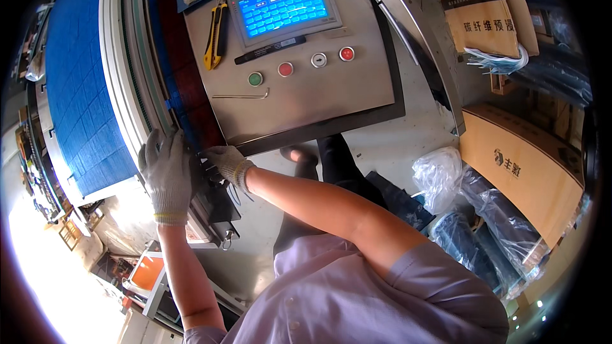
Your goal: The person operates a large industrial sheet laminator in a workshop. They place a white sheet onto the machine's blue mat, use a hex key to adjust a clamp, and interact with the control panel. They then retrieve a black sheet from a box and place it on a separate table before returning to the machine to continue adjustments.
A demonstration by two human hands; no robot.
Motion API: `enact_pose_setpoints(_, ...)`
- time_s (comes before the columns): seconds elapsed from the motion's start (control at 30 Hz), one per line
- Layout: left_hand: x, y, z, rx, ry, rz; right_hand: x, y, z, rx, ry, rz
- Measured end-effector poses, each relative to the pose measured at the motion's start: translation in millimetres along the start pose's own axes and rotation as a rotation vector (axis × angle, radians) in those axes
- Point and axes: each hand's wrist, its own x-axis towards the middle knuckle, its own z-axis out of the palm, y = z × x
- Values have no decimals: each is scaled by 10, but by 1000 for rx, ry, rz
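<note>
My left hand (pixel 168 178), in a grey knitted glove, lies over the near end of the long metal rail (pixel 121 76). Its fingers stretch forward along the rail, apart from one another. Close to its right, my right hand (pixel 229 164), gloved alike, has its fingers curled in at a dark mechanism (pixel 220 204) on the rail's end. The fingertips are partly hidden there, so what they grip cannot be made out. A thin wire and a small metal ring (pixel 227 239) hang below.
A steel control panel (pixel 299 105) with a lit touchscreen (pixel 284 9) and round buttons stands ahead. On it lie a yellow utility knife (pixel 217 35), a black marker (pixel 270 50) and a hex key (pixel 242 96). The blue bed (pixel 80 89) is left; cardboard boxes (pixel 516 165) and wrapped rolls (pixel 462 248) are right.
</note>
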Motion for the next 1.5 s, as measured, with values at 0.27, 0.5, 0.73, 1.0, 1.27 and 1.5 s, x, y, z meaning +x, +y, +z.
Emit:
enact_pose_setpoints(0.27,-1105,527,48,-421,-95,-394,-99,-28,72,149,77,-4)
enact_pose_setpoints(0.5,-1324,514,207,-366,-330,-433,-109,-67,7,73,32,23)
enact_pose_setpoints(0.73,-1326,490,208,-365,-311,-398,-152,-108,72,112,101,30)
enact_pose_setpoints(1.0,-1173,479,131,-210,-385,-331,-65,-14,57,144,84,7)
enact_pose_setpoints(1.27,-1114,454,116,-116,-430,-275,-255,-260,100,105,71,72)
enact_pose_setpoints(1.5,-1038,477,55,-106,-496,-289,-95,-90,65,145,49,24)
